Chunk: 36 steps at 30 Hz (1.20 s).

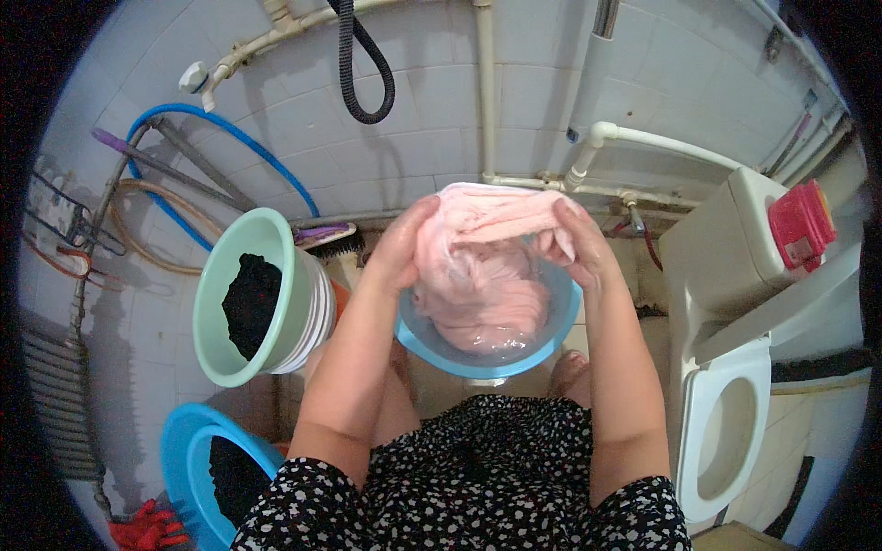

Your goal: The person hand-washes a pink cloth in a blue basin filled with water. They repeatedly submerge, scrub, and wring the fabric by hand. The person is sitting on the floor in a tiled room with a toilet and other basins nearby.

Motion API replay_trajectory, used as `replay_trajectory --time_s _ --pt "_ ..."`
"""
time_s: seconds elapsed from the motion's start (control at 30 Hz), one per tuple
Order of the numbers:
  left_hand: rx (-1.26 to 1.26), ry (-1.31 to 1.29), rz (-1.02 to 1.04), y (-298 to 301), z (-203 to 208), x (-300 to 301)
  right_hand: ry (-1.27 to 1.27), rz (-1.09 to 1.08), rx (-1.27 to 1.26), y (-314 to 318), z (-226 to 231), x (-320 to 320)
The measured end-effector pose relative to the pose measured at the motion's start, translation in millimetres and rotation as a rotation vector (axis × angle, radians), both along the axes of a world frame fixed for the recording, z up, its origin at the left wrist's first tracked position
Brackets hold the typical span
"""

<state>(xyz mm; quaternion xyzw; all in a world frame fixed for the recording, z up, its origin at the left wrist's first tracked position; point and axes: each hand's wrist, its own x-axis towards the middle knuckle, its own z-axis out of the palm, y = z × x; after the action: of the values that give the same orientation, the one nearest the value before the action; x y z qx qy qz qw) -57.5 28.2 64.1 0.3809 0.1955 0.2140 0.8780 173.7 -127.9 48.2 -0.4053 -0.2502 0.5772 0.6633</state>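
Note:
A wet pink cloth (491, 216) is stretched between my two hands above a blue basin (491, 369). My left hand (406, 243) grips the cloth at its left side, with the fingers partly behind it. At the opposite edge, my right hand (581, 241) is closed on a bunched part, thumb in front. The lower folds hang down into the basin, where shiny water shows around them. Whether it is a towel or a garment I cannot tell.
To the left, a pale green basin (209, 303) and another blue basin (176, 459) hold black cloth. Red gloves (147, 528) lie at the lower left. A brush (335, 241) rests by the wall. A toilet (691, 441) with a red container (801, 225) on its tank stands right.

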Motion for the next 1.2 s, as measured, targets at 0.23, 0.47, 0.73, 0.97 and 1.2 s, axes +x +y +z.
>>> replay_trajectory --time_s 0.23,0.47,0.73,0.97,1.2 --pt "-0.118 -0.007 -0.023 -37.6 -36.6 42.4 0.514 -0.249 0.246 10.7 37.1 -42.1" --pt "-0.275 -0.305 -0.005 -70.2 2.0 50.4 -0.231 -0.497 0.189 36.4 25.8 -84.2" --pt "-0.143 -0.389 0.154 -53.0 -47.6 40.4 -1.209 -0.539 0.095 46.9 5.6 -118.7" --pt "-0.664 -0.699 0.427 -87.5 -44.0 51.2 -1.447 -0.356 0.139 39.9 8.5 -136.7" --pt "-0.333 -0.098 0.209 -83.1 -28.0 46.7 -1.134 -0.548 -0.129 56.5 -14.6 -82.5"
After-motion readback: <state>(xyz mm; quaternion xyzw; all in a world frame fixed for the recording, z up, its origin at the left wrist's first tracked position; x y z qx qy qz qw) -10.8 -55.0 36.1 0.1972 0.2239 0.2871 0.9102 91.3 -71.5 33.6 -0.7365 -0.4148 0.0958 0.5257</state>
